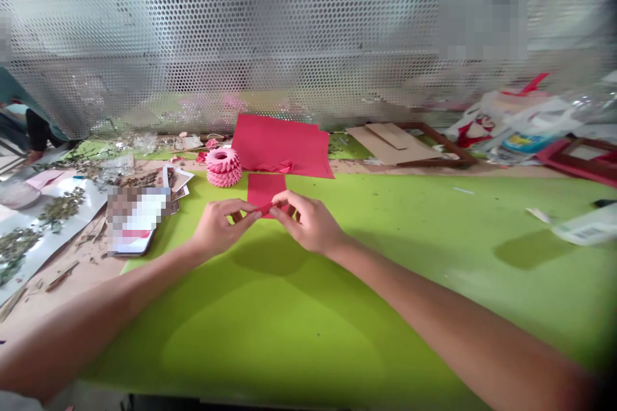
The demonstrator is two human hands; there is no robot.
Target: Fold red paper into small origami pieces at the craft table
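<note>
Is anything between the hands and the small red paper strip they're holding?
Nothing visible does: the left hand and right hand both pinch the small red paper strip directly, above a red paper sheet on the green surface.

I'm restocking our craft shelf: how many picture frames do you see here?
2. A brown wooden frame lies partly under cardboard sheets at the back, and a red frame sits at the far right edge. More may be hidden among the clutter.

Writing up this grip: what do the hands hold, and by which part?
A narrow red paper strip, pinched at its two ends between the fingertips of the left hand and right hand.
</note>
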